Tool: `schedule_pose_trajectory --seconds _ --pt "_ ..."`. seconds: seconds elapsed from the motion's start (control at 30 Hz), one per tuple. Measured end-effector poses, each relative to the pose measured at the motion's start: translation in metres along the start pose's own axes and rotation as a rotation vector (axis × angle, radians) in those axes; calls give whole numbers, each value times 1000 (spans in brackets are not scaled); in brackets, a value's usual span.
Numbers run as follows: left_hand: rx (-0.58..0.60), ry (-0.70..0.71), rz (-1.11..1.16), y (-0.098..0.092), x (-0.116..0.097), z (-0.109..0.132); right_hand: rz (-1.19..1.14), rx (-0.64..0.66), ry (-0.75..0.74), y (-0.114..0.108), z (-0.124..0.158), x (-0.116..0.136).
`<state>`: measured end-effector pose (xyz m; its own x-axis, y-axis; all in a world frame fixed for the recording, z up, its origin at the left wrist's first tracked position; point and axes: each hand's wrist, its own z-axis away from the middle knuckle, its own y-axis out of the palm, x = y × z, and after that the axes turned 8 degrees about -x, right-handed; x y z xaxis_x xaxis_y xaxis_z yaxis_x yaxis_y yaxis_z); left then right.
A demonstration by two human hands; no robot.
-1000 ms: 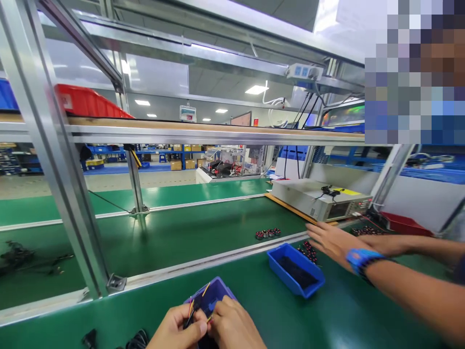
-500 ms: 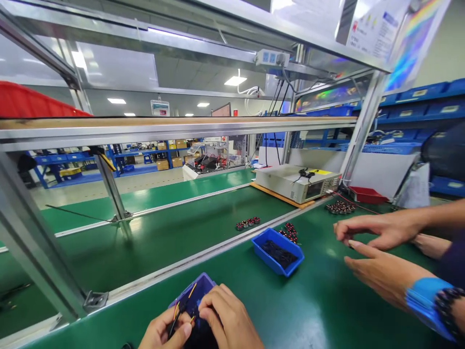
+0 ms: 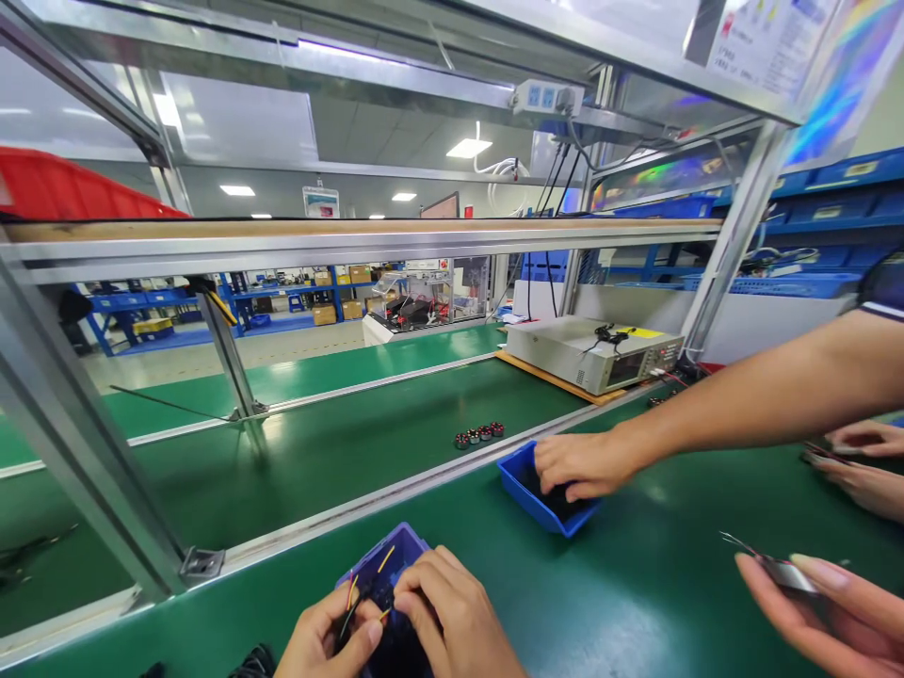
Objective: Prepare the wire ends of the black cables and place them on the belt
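The black cable [image 3: 346, 625], with thin yellow and red leads [image 3: 385, 558] at its end, is located directly above the mouth of the purple-blue bin [image 3: 400, 540]. The left hand [image 3: 327, 638] grasps the cable between thumb and fingers. The right hand [image 3: 460, 617] is positioned opposite, fingers curled and fingertips just beside a short yellow lead; whether that grip is closed on a lead cannot be told, as the fingers hide the contact.

Step in hand, as judged: fingertip handling of the lead ends, with the left hand as the holding side. The next move would call for a steady left grip, the leads kept apart from one another, and a fine right-hand pinch on a single lead.

The bin stands on the green table [image 3: 636, 589] and contains dark items too obscured to identify. A coil of black cord [image 3: 254, 662] lies to the left of the hands, at the lower edge of the view.

To the right, a co-worker's hand [image 3: 583, 464] reaches into a blue bin [image 3: 543, 511]. Another person's hand [image 3: 840, 612], nearer, holds a small metallic part [image 3: 789, 574] with thin wires. Beyond the metal rail, a row of small round components [image 3: 480, 434] stands near a grey instrument [image 3: 589, 353].
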<state>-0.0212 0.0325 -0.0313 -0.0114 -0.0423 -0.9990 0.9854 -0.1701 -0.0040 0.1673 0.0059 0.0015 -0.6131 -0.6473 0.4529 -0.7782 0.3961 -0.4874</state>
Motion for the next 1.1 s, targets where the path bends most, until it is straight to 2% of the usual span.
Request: schedule_pose_trajectory --seconds 0.2,0.33,0.5,0.63,0.8,0.87,0.97,1.1 --pt "111 20 -67 -8 8 -8 0 11 -4 -2 1 -3" --pt "18 78 -39 -6 17 -9 -6 23 3 -1 2 -5" --pt "9 209 -82 -4 23 -8 -3 65 28 2 4 -4" --pt "-27 227 -102 -4 19 -7 -3 30 28 -1 2 -3" --pt "-6 284 -161 -4 10 -6 -16 79 48 0 3 -1" --pt "-28 256 -134 -1 6 -3 -39 94 82 2 3 -1" --pt "-54 135 -65 4 -1 2 -126 92 144 6 4 -1" --pt "29 -34 9 8 -12 7 -220 38 196 10 3 0"
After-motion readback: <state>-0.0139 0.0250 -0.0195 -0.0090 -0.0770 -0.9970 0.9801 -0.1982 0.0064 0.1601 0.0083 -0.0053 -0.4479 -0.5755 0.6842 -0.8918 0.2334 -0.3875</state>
